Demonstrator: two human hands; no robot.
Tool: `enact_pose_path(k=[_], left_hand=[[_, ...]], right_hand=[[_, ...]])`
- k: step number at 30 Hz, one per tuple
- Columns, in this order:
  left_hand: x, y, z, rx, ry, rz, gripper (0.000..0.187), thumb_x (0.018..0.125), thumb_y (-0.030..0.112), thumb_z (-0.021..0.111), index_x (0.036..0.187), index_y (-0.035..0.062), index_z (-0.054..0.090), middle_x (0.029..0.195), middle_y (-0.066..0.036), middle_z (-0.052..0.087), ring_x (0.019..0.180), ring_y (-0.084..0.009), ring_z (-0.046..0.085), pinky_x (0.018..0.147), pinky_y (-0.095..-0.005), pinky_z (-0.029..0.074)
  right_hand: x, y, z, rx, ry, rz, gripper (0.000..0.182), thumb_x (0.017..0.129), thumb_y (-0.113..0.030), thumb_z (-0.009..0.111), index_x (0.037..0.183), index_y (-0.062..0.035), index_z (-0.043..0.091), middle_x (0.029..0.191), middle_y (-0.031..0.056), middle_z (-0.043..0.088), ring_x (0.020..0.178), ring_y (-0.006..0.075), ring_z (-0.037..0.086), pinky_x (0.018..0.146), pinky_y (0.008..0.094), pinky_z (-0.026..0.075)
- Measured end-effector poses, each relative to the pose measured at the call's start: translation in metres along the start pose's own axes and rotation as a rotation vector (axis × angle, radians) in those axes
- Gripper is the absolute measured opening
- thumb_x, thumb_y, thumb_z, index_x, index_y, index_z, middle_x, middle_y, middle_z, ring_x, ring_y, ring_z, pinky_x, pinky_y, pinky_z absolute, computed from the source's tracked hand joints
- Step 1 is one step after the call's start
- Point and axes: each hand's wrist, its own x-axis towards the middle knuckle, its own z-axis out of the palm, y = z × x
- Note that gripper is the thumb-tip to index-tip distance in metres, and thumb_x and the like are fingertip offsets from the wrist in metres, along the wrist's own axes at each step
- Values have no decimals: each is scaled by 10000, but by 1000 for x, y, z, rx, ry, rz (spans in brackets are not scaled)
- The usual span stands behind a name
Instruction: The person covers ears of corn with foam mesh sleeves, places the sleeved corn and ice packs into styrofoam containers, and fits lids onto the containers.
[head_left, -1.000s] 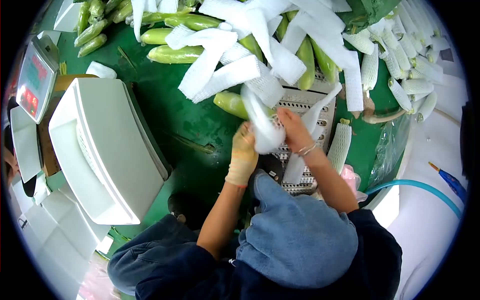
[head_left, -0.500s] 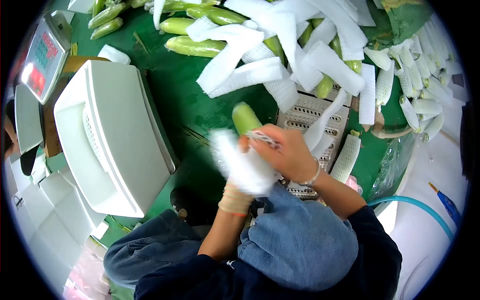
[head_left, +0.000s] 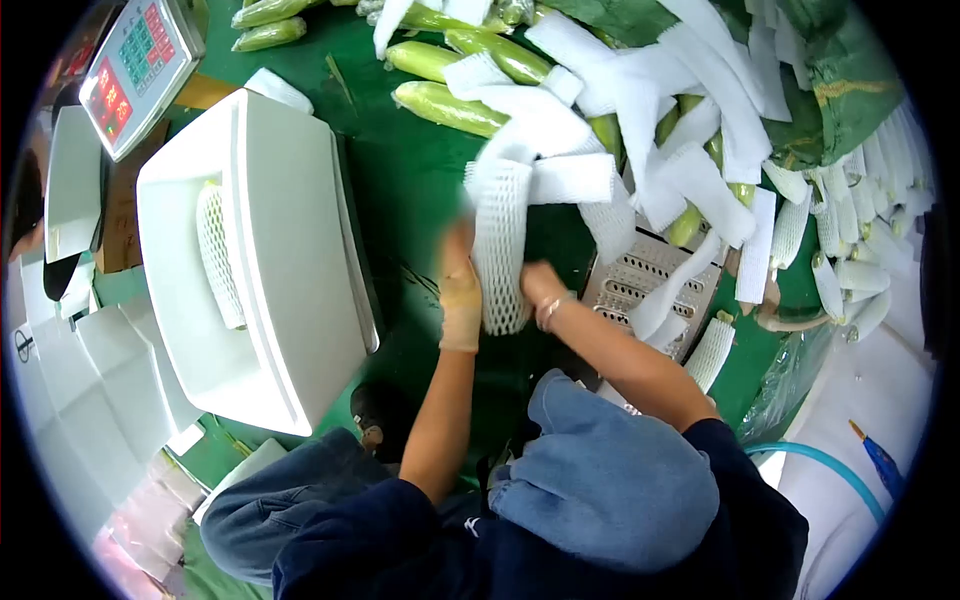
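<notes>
Fingers of the gloved left hand point(head_left: 459, 295) curled against the left edge of a netted cob point(head_left: 500, 245), gripping it. Right hand point(head_left: 537, 290) pressed to the cob's lower right side, fingers mostly hidden behind the net, so spread or pinch cannot be told. Bracelet point(head_left: 550, 310) at the right wrist. One cob between the two hands, held upright over the green table point(head_left: 400, 200), fully sleeved in white foam net, slightly blurred.

Just beyond, a loose heap of empty foam sleeves point(head_left: 650, 120), too tangled to count, lying over bare green cobs. Four unwrapped cobs clear at the top: two point(head_left: 445, 105) near the heap's left edge, two more point(head_left: 265, 20) at the far corner; others peeking from under the sleeves. On the right, a row of already netted cobs point(head_left: 850, 260), around a dozen, exact count unclear. One more netted cob point(head_left: 712, 350) beside a perforated metal plate point(head_left: 645, 285).

To the left, one white foam box point(head_left: 290, 260) with a single netted cob point(head_left: 218, 255) inside. One scale point(head_left: 140, 60) with red display beyond it. Stacked foam lids point(head_left: 100, 380) at the lower left. Blue hose point(head_left: 820, 460) at the lower right. Own knees and a denim-covered lap low in view, blocking the table's near edge.
</notes>
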Motion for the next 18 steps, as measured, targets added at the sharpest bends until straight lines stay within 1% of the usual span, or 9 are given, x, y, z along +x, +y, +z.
enact_pose_path(k=[1, 2, 3, 4, 6, 8, 12, 16, 18], left_hand=[[-14, -9, -11, 45, -94, 21, 383, 934, 49, 412, 1317, 42, 411, 1216, -148, 539, 1092, -266, 534, 932, -351, 418], [-16, 6, -36, -402, -219, -267, 400, 910, 68, 447, 1307, 26, 418, 1207, -151, 545, 1076, -264, 547, 915, -349, 430], [-22, 23, -62, -853, -341, -559, 421, 886, 88, 481, 1296, 10, 425, 1197, -154, 550, 1061, -262, 559, 898, -347, 443], [-30, 29, -80, -1319, -447, -844, 446, 862, 107, 516, 1285, -6, 432, 1188, -156, 555, 1046, -260, 572, 880, -345, 455], [-38, 15, -87, -1244, -439, -861, 475, 794, 140, 590, 1225, -22, 479, 1082, -136, 603, 939, -238, 606, 825, -333, 475], [-40, 7, -88, -768, -400, -823, 449, 761, 136, 622, 1171, -12, 515, 968, -88, 623, 841, -202, 604, 779, -309, 482], [-49, 12, -79, -554, -420, -850, 474, 699, 98, 694, 1131, -9, 531, 917, -49, 607, 808, -144, 562, 768, -277, 462], [-60, 20, -100, 107, -543, -493, 757, 624, 230, 771, 1261, -6, 437, 1123, -196, 583, 1057, -298, 572, 882, -355, 463], [-65, 22, -97, 278, -517, -535, 736, 619, 233, 772, 1247, 17, 453, 1129, -199, 577, 1048, -320, 574, 884, -371, 467]], right_hand=[[-41, -9, -3, -27, -30, -43, 436, 844, -274, 467, 900, 133, 615, 849, 286, 632, 811, 372, 638, 720, 389, 487], [-70, -31, -16, -144, -226, 124, 406, 855, -275, 486, 948, 93, 628, 885, 195, 660, 711, 312, 653, 642, 420, 533], [-85, -44, -22, -532, -346, -191, 337, 837, -235, 495, 916, 61, 633, 899, 208, 656, 697, 332, 653, 621, 441, 530], [-142, -115, -32, -1198, -352, -765, 217, 797, -147, 511, 865, 27, 620, 804, 195, 641, 654, 346, 629, 599, 453, 515], [-136, -160, -18, -1008, -72, -1243, 280, 704, -33, 567, 982, -4, 558, 884, 161, 572, 832, 328, 570, 698, 417, 472], [-99, -206, 2, -1036, -13, -1643, 361, 656, 56, 551, 1012, -5, 540, 1004, 132, 520, 976, 298, 499, 821, 380, 413], [-9, -198, 27, -1419, -315, -1723, 302, 706, -118, 597, 1001, -55, 588, 1028, 103, 555, 1044, 260, 497, 825, 344, 408], [-32, -132, -45, -1587, -84, -1333, 299, 748, -171, 574, 1023, -56, 596, 1081, 133, 551, 1119, 332, 462, 813, 425, 471], [-56, -80, -112, -1614, -58, -1273, 248, 781, -152, 532, 997, -49, 597, 1055, 155, 557, 1093, 349, 476, 749, 425, 505]])
